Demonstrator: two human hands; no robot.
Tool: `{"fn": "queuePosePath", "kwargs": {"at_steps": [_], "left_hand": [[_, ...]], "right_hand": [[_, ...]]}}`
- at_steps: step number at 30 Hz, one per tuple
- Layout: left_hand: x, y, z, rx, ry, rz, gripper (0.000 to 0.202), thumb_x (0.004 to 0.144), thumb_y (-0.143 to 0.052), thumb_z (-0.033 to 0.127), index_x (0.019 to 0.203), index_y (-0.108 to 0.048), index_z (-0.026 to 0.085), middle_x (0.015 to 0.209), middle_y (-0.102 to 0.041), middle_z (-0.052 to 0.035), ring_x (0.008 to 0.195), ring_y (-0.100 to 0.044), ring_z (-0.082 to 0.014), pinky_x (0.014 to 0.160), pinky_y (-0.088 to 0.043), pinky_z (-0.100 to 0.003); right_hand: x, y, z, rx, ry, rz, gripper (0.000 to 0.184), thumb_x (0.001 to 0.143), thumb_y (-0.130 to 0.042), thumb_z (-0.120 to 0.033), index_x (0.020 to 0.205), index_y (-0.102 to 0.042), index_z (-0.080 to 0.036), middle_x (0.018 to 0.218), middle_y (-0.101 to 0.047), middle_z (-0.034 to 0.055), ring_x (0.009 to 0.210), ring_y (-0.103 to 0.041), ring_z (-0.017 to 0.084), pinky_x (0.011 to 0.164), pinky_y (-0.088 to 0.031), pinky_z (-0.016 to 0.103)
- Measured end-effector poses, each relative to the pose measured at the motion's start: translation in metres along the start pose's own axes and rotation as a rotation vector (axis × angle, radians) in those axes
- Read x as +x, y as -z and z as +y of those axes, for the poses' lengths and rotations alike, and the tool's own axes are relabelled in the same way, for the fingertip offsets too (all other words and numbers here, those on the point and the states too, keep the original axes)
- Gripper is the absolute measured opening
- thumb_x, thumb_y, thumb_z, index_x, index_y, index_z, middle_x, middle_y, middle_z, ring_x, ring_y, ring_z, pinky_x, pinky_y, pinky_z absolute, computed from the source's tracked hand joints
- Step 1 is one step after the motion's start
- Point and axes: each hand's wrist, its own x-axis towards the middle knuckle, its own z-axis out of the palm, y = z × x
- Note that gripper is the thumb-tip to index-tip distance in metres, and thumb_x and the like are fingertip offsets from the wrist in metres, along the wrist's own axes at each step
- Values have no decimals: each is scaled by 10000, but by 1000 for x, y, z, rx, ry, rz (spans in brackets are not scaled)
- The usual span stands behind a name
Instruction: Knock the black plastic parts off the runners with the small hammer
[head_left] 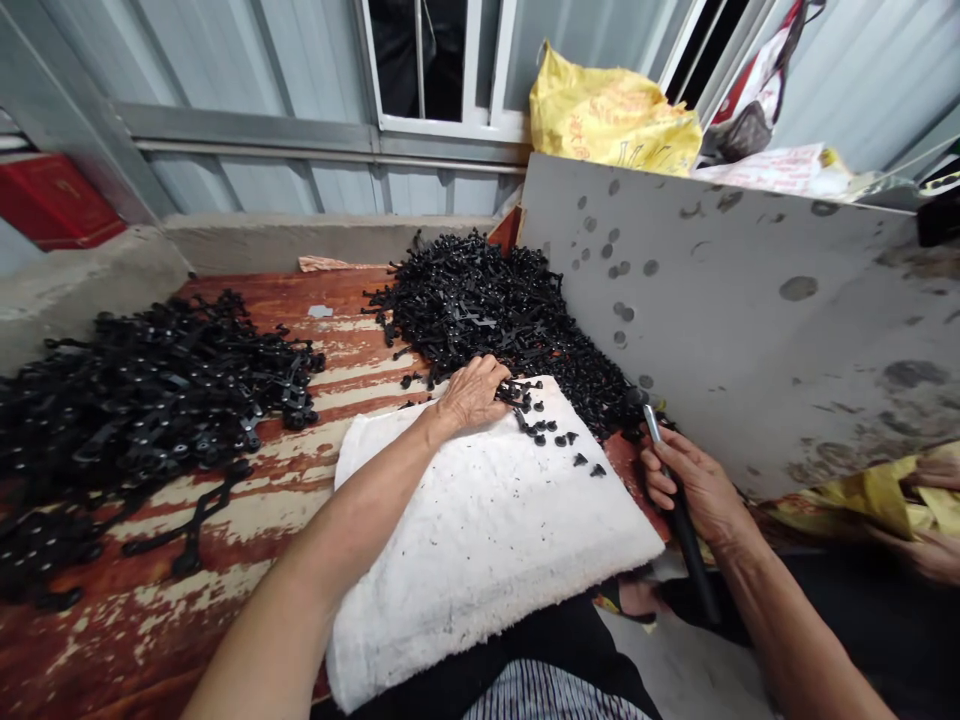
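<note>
- Far left, up by wall: red box [52, 200], partly cut off by frame edge.
- Left: big heap of long black strips [142, 400], tangled, on worn red table [150, 570] w/ flaking paint. A few strips loose toward near edge.
- Centre, back: window [442, 60] w/ white frame, above grey concrete ledge.
- Centre: heap of small black parts [487, 300], piled against foot of grey board, spilling onto far edge of white towel.
- Centre, near: white towel [480, 540], thick & flat, over table edge, near end down at lap.
- Left hand [472, 393]: palm down at towel's far edge, fingers curled, tips pressed into near rim of heap of small black parts. Can't tell if anything pinched betw. fingers.
- Just right of left hand: loose black pieces [555, 435], scattered on towel, most apart from each other.
- Right of centre, top: yellow bag [611, 115], behind board.
- Right: grey board [750, 320], standing on edge, tilted, dotted w/ dark round stains.
- Right hand [694, 485]: closed in fist round black handle of tool [691, 555], just off towel's right corner. Metal shaft angled up & away, far end at right rim of parts heap, half hidden there.
- Far right edge: crumpled yellow plastic [877, 495], w/ another person's hand [934, 555] just beside it, mostly out of frame.
</note>
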Motion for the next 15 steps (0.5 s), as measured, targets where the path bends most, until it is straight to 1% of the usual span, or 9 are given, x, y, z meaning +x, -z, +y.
{"fn": "queuePosePath", "kwargs": {"at_steps": [3, 6, 10, 13, 15], "left_hand": [[0, 0, -1, -25, 2, -5, 406, 857, -481, 385, 1204, -573, 195, 1171, -538, -98, 1100, -491, -265, 928, -447, -410], [-1, 3, 0, -15, -11, -24, 422, 806, -519, 321, 1199, -587, 186, 1166, -540, -94, 1101, -488, -258, 951, -436, -401], [-3, 8, 2, 4, -46, -47, 397, 763, -530, 246, 1147, -615, 187, 1135, -547, -84, 1063, -492, -237, 948, -433, -381], [-3, 8, 4, -5, -50, -24, 366, 757, -514, 188, 1101, -639, 189, 1110, -562, -81, 1017, -502, -225, 932, -438, -366], [-3, 8, 5, -13, -59, 5, 356, 750, -505, 146, 1071, -654, 181, 1102, -575, -84, 991, -510, -219, 919, -444, -356]], "right_hand": [[0, 2, -1, 13, -4, -20, 490, 524, -889, -392, 883, -607, -215, 556, -508, -73, 372, -338, 26, 298, -298, 133], [0, 4, -2, 21, -5, -52, 471, 541, -885, -398, 874, -605, -216, 559, -504, -73, 367, -338, 27, 296, -298, 136], [1, 7, -3, 34, -12, -101, 447, 575, -874, -399, 880, -603, -215, 562, -495, -73, 365, -337, 23, 300, -288, 129], [3, 11, -2, 61, -20, -123, 426, 605, -861, -397, 894, -604, -217, 580, -495, -73, 371, -338, 20, 307, -298, 128], [3, 14, -1, 87, -24, -130, 444, 602, -864, -402, 918, -611, -220, 593, -501, -71, 373, -338, 17, 309, -303, 128]]}}
